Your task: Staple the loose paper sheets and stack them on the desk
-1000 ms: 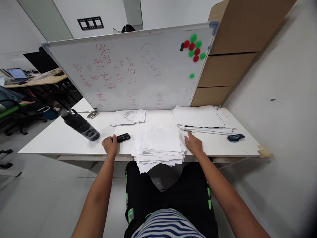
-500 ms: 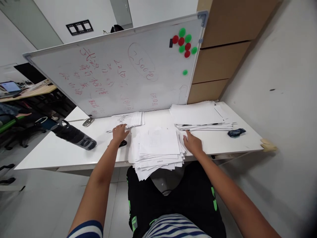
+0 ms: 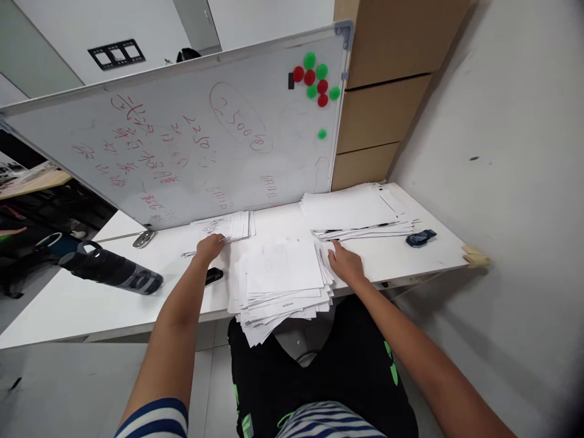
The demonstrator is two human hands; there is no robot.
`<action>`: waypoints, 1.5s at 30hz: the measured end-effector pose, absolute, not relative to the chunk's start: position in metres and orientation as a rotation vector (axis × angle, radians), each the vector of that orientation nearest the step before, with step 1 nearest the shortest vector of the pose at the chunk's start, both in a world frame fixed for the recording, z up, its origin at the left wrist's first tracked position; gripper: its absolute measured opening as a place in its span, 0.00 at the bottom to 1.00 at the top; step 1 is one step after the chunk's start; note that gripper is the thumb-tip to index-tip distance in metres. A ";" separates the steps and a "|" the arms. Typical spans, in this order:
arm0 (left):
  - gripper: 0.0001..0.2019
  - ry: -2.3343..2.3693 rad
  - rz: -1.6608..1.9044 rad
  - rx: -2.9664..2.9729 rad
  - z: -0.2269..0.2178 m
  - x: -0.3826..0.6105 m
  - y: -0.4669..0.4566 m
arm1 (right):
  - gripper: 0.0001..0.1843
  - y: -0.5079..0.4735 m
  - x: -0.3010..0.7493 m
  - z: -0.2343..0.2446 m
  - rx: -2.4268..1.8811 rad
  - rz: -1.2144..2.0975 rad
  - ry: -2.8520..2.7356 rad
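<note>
My left hand (image 3: 210, 248) is at the front edge of a small stack of white papers (image 3: 240, 225) beneath the whiteboard. Its fingers are drawn together, and what they pinch, if anything, is too small to make out. Just below that wrist lies a black stapler-like object (image 3: 214, 275). A thick, uneven pile of printed sheets (image 3: 283, 267) overhangs the table's near edge between my arms. My right hand (image 3: 347, 264) rests between this pile and a wide stack of larger sheets (image 3: 351, 210), thumb and index finger apart, other fingers curled.
A whiteboard (image 3: 191, 146) with red writing and round magnets stands along the back. Cardboard boxes (image 3: 383, 115) rise behind its right end. A dark bottle (image 3: 112, 271) lies or leans at the left. A dark blue object (image 3: 420, 238) sits on the white table (image 3: 387, 261) near the wall.
The camera view has turned slightly, shifting the scene left. My left hand has drawn its fingers together at the small stack, uncovering more of the black object. My right hand stays beside the pile.
</note>
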State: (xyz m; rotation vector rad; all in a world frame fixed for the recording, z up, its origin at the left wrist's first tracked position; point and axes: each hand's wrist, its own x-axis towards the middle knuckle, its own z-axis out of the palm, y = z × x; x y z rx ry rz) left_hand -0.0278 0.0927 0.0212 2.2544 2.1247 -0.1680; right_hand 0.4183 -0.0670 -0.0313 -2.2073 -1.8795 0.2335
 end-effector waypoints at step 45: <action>0.12 0.867 1.489 1.037 0.149 0.166 -0.161 | 0.30 -0.181 0.333 0.039 -0.532 2.010 -0.503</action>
